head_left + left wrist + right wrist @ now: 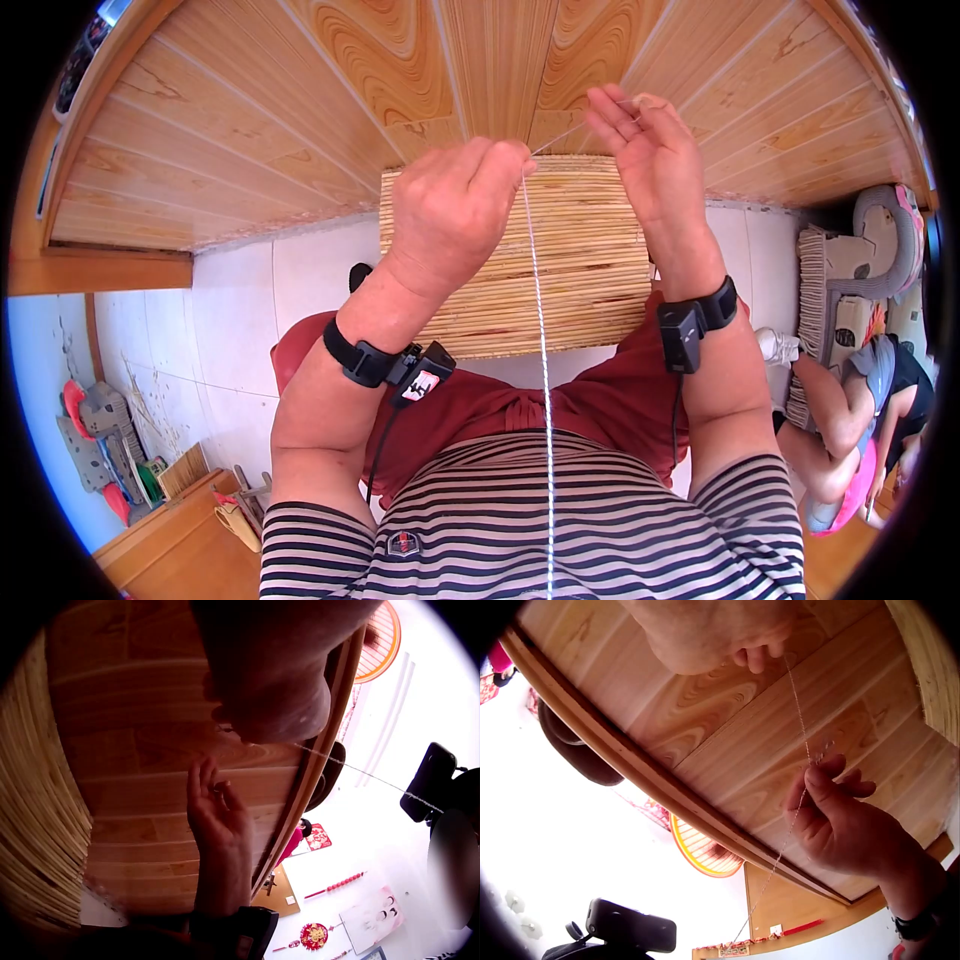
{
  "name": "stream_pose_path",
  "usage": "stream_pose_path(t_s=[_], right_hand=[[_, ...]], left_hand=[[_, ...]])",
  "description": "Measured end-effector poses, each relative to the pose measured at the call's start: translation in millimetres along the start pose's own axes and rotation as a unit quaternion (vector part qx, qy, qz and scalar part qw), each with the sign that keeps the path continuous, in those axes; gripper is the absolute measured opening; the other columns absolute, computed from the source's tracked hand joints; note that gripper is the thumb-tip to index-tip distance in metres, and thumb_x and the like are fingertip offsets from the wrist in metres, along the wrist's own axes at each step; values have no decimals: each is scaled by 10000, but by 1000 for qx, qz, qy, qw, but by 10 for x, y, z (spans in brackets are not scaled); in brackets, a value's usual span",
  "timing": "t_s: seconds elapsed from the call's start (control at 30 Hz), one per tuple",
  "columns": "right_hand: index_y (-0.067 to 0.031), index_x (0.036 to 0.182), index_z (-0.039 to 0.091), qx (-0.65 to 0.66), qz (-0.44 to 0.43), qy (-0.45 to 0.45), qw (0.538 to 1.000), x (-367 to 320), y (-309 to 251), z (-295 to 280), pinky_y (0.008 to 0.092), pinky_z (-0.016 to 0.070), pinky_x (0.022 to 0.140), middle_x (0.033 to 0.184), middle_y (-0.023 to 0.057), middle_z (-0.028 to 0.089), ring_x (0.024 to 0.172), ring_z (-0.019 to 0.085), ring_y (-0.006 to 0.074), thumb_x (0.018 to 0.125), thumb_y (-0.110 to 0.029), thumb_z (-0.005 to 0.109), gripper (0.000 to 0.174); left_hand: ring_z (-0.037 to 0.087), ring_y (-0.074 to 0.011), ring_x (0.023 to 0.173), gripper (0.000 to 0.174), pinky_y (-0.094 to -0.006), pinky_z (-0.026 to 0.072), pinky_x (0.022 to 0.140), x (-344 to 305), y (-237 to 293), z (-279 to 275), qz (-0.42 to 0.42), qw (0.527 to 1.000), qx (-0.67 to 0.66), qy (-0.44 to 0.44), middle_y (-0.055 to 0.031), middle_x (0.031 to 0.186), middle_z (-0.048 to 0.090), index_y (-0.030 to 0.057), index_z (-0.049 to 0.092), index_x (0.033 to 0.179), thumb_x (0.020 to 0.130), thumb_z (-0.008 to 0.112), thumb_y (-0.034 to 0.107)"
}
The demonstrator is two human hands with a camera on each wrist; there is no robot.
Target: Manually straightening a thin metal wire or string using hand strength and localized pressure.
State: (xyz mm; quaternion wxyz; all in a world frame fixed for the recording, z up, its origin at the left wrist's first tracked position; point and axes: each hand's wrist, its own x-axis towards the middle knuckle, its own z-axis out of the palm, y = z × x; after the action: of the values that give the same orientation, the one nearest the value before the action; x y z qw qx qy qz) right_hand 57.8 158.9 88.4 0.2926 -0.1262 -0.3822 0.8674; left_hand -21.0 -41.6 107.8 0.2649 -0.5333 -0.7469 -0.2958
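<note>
A thin white twisted cord (541, 310) runs taut from the person's chest up to the left hand (455, 205). Thumb and curled fingers of that hand pinch the cord, which shows clearly in the right wrist view, where the left hand (847, 825) is at the lower right. From there a finer strand (562, 138) of it stretches across to the right hand (655, 165), raised slightly higher. The right thumb and forefinger pinch this strand, while the other fingers stay fairly straight. In the left wrist view the right hand (219, 821) appears palm up.
Below the hands stands a low surface of bundled straw-coloured stalks (560, 250), against a wood-patterned panel (450, 70). At the right, another person's bare leg (835, 400) shows near a patterned seat (870, 250). Black camera straps (365, 358) circle both wrists.
</note>
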Motion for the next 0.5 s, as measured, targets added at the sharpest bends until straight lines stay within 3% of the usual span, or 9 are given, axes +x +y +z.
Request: stream_pose_path(t_s=[0.1, 0.17, 0.5], right_hand=[[8, 971, 527, 3, -8, -5, 1000, 19, -16, -20, 478, 437, 1004, 1101, 212, 581, 1118, 561, 368, 940, -52, 420, 127], [8, 969, 530, 3, -7, -2, 1000, 11, -24, -7, 474, 435, 1007, 1099, 210, 583, 1117, 562, 367, 939, -51, 422, 127], [2, 953, 547, -1, -4, 1, 1000, 8, -29, -25, 435, 437, 998, 1088, 197, 599, 1103, 579, 353, 935, -58, 441, 123]], left_hand=[[549, -201, 516, 130, -315, 436, 477, -2, -25, 65, 13, 999, -22, 46, -37, 600, 513, 83, 531, 764, 789, 656, 104], [596, -228, 579, 83, -323, 469, 513, -3, -12, 28, -16, 999, -30, 4, -50, 690, 593, 74, 591, 819, 816, 670, 100], [624, -290, 646, 98, -387, 488, 534, -86, -87, 147, -105, 987, -10, -125, -91, 727, 621, 73, 573, 807, 837, 626, 149]])
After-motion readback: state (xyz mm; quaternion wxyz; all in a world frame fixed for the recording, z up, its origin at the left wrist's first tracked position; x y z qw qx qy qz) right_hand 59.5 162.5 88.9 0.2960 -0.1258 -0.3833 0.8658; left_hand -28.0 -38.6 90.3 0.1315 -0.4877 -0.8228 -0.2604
